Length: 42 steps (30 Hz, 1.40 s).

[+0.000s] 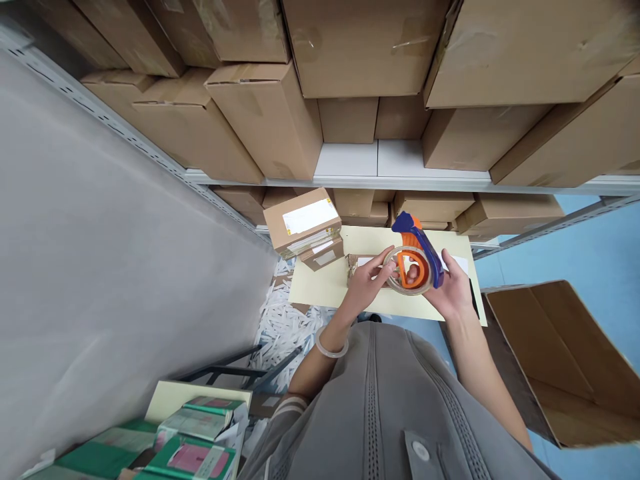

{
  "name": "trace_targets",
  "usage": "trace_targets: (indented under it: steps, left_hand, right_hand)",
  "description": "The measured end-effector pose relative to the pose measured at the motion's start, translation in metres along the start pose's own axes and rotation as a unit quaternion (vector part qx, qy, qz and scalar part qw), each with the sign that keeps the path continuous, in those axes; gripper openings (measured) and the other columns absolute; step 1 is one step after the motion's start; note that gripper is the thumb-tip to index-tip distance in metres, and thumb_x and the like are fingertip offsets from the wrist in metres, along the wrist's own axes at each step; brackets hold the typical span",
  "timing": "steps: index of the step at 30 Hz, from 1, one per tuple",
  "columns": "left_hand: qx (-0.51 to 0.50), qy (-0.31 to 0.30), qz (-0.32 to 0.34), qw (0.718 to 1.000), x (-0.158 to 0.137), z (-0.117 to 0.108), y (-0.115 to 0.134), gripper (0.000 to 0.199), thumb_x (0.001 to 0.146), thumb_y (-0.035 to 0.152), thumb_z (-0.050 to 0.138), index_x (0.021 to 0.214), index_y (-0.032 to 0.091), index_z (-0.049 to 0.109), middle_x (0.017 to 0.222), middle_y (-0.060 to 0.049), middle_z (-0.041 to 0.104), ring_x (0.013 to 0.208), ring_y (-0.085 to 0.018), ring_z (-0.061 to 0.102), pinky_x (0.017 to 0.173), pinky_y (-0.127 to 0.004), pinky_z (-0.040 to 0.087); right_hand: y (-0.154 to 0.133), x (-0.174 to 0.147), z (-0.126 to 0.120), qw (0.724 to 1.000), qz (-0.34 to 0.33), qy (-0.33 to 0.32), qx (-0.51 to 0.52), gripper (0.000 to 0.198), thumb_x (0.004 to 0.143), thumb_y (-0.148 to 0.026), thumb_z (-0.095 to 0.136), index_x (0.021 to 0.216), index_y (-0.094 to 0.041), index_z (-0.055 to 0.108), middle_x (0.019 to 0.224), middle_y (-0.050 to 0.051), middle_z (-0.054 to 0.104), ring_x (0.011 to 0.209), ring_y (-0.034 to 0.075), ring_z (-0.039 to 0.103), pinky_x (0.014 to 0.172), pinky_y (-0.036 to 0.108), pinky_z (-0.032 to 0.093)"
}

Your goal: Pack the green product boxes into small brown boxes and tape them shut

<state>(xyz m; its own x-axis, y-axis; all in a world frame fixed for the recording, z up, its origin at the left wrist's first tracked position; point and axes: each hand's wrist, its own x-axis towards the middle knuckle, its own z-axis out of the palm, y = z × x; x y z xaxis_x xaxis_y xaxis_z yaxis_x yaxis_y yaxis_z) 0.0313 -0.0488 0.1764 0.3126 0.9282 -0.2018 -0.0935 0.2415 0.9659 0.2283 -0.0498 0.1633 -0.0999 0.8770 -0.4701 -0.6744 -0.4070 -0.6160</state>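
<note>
Over the cream table (320,287) I hold a blue and orange tape dispenser (433,257) with a roll of clear tape (395,288) on it. The fingers of my left hand (367,285) pinch the left rim of the roll. My right hand (455,290) supports the dispenser from the right, its thumb raised and its fingers partly hidden behind the roll and the orange hub. Beneath the dispenser and my left hand lies a small taped carton (353,264), largely covered from view.
Labelled cartons (305,223) are stacked at the table's left end. Shelves of brown boxes (270,120) rise ahead. An opened large box (565,360) stands at right. Shredded paper (285,317) covers the floor at left, near green packages (200,433). A grey wall (125,267) bounds the left.
</note>
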Motion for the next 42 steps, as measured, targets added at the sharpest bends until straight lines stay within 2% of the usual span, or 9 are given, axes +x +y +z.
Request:
trace_targets:
  steps: [4, 12, 18, 21, 27, 32, 38, 40, 42]
  left_hand:
    - [0.012, 0.004, -0.005, 1.0, 0.002, 0.003, -0.003, 0.055, 0.092, 0.049, 0.06, 0.14, 0.023, 0.058, 0.101, -0.005, 0.075, 0.094, -0.022, 0.072, 0.079, -0.031, 0.062]
    - [-0.005, 0.012, -0.042, 0.999, 0.005, 0.005, -0.017, 0.05, 0.09, 0.051, 0.06, 0.13, 0.022, 0.067, 0.09, -0.004, 0.074, 0.08, -0.018, 0.069, 0.068, -0.029, 0.062]
    - [-0.052, 0.049, -0.036, 0.997, 0.004, -0.019, -0.02, 0.048, 0.089, 0.059, 0.059, 0.107, 0.018, 0.074, 0.093, -0.006, 0.074, 0.078, -0.017, 0.068, 0.065, -0.027, 0.059]
    - [-0.093, 0.075, -0.04, 0.992, 0.001, -0.03, -0.025, 0.05, 0.086, 0.06, 0.062, 0.11, 0.017, 0.071, 0.103, -0.008, 0.074, 0.087, -0.019, 0.069, 0.068, -0.028, 0.061]
    - [-0.169, 0.108, -0.069, 0.977, -0.004, -0.036, -0.034, 0.053, 0.083, 0.059, 0.068, 0.111, 0.013, 0.069, 0.097, -0.009, 0.075, 0.085, -0.019, 0.07, 0.072, -0.032, 0.063]
    - [-0.206, 0.089, -0.082, 0.971, -0.006, -0.032, -0.026, 0.051, 0.088, 0.057, 0.064, 0.115, 0.014, 0.068, 0.097, -0.01, 0.076, 0.088, -0.02, 0.072, 0.075, -0.032, 0.063]
    - [-0.207, 0.085, -0.052, 0.973, -0.006, -0.03, -0.007, 0.059, 0.09, 0.066, 0.056, 0.117, 0.015, 0.068, 0.098, -0.01, 0.076, 0.089, -0.022, 0.071, 0.074, -0.03, 0.06]
    - [-0.174, 0.101, -0.022, 0.979, -0.006, -0.031, 0.002, 0.059, 0.091, 0.067, 0.053, 0.112, 0.015, 0.07, 0.098, -0.009, 0.075, 0.089, -0.021, 0.07, 0.074, -0.028, 0.058]
    - [-0.102, 0.112, 0.031, 0.988, -0.006, -0.031, 0.011, 0.057, 0.093, 0.065, 0.049, 0.109, 0.015, 0.072, 0.101, -0.009, 0.075, 0.092, -0.021, 0.069, 0.08, -0.029, 0.056]
  right_hand:
    - [0.002, -0.002, -0.008, 0.999, 0.027, -0.041, -0.009, 0.05, 0.087, -0.063, 0.058, 0.108, -0.02, 0.071, 0.095, 0.008, 0.078, 0.095, 0.029, 0.073, 0.08, 0.044, 0.062]
    - [0.014, 0.001, -0.024, 1.0, -0.008, -0.027, 0.009, 0.048, 0.089, -0.059, 0.057, 0.12, -0.023, 0.068, 0.12, 0.008, 0.073, 0.113, 0.027, 0.068, 0.091, 0.043, 0.059]
    - [0.032, 0.027, -0.084, 0.992, -0.083, 0.047, -0.078, 0.049, 0.085, -0.062, 0.057, 0.118, -0.027, 0.065, 0.128, 0.006, 0.069, 0.12, 0.024, 0.063, 0.097, 0.041, 0.054]
    - [0.054, 0.054, -0.128, 0.905, -0.131, 0.247, -0.319, 0.041, 0.077, -0.059, 0.062, 0.099, -0.024, 0.064, 0.101, 0.006, 0.073, 0.102, 0.025, 0.067, 0.091, 0.039, 0.053]
    - [0.092, 0.07, -0.173, 0.826, -0.104, 0.328, -0.447, 0.027, 0.064, -0.033, 0.071, 0.069, -0.028, 0.046, 0.055, -0.004, 0.047, 0.083, 0.028, 0.063, 0.088, 0.047, 0.045]
    - [0.108, 0.07, -0.166, 0.79, -0.066, 0.331, -0.512, 0.029, 0.062, -0.026, 0.072, 0.067, -0.026, 0.043, 0.064, -0.001, 0.053, 0.087, 0.029, 0.063, 0.09, 0.05, 0.043]
    - [0.085, 0.076, -0.128, 0.744, -0.083, 0.372, -0.548, 0.036, 0.066, -0.033, 0.071, 0.094, -0.016, 0.056, 0.116, 0.027, 0.06, 0.123, 0.044, 0.052, 0.103, 0.059, 0.037]
    - [0.062, 0.065, -0.098, 0.748, -0.122, 0.357, -0.547, 0.04, 0.074, -0.039, 0.065, 0.105, -0.015, 0.057, 0.124, 0.025, 0.059, 0.125, 0.039, 0.053, 0.105, 0.055, 0.038]
    - [0.036, 0.044, -0.057, 0.817, -0.193, 0.241, -0.488, 0.035, 0.082, -0.047, 0.06, 0.102, -0.018, 0.061, 0.112, 0.017, 0.067, 0.111, 0.033, 0.061, 0.1, 0.048, 0.045]
